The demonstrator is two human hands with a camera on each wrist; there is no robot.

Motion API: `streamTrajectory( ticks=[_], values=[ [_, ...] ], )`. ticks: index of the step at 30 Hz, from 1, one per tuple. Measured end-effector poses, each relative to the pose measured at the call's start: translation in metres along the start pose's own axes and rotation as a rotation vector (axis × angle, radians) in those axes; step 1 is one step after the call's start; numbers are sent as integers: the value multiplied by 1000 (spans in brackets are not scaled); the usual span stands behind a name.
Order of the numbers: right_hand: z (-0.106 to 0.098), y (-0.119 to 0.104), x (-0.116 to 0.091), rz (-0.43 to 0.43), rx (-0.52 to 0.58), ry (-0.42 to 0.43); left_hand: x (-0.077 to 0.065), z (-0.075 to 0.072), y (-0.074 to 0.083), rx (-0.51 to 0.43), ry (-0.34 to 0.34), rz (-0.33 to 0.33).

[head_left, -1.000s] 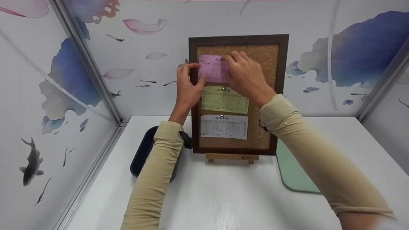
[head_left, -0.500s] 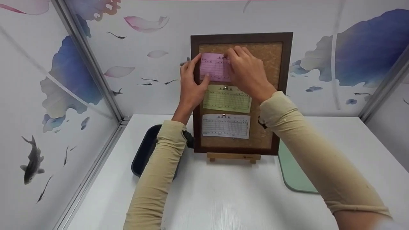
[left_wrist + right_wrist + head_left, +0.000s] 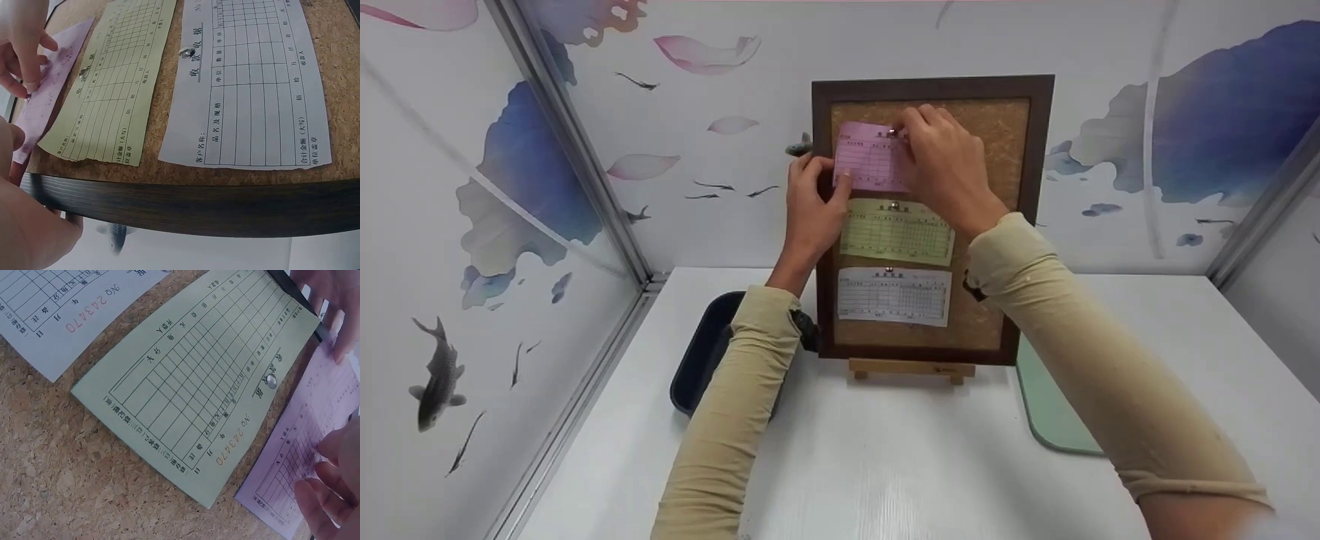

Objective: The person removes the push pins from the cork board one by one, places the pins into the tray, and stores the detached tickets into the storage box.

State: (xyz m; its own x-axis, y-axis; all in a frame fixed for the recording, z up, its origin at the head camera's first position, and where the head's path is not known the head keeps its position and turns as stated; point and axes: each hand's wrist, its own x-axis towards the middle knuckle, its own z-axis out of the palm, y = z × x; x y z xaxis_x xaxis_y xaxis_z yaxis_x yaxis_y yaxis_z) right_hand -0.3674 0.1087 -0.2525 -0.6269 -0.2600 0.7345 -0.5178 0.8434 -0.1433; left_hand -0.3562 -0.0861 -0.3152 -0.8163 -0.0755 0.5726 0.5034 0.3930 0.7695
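Note:
A pink receipt slip (image 3: 862, 159) lies against the upper part of a framed cork board (image 3: 990, 300). My right hand (image 3: 949, 165) has its fingertips at a silver thumbtack (image 3: 893, 133) on the slip's top edge, pinching at it, with the palm covering the slip's right side. My left hand (image 3: 816, 214) grips the board's left edge. Its thumb presses the slip's lower left corner, and its fingers go round the frame in the left wrist view. Below hang a green slip (image 3: 896, 234) and a white slip (image 3: 894, 298), each with a silver tack at its top.
A small wooden easel (image 3: 911, 367) bears the board on a white table (image 3: 885, 465). A dark blue tray (image 3: 694, 375) stands left, partly behind the left sleeve. A green mat (image 3: 1054, 420) lies right, under the right forearm. Printed walls (image 3: 720, 217) enclose the table.
The left index finger first straightened up along the slip's left edge, then bent back down to the frame. The tack, hidden earlier, now shows beside the right fingertips. The view has shifted slightly.

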Motion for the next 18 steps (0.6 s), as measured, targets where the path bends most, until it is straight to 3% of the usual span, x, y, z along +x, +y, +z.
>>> streamTrajectory(
  ticks=[7,18],
  values=[
    [2,0,2,18,-33,74,-2,2,-2,3,-1,4],
    [8,0,3,-106,-172,114,-1,1,-4,18,12,16]
  ],
)
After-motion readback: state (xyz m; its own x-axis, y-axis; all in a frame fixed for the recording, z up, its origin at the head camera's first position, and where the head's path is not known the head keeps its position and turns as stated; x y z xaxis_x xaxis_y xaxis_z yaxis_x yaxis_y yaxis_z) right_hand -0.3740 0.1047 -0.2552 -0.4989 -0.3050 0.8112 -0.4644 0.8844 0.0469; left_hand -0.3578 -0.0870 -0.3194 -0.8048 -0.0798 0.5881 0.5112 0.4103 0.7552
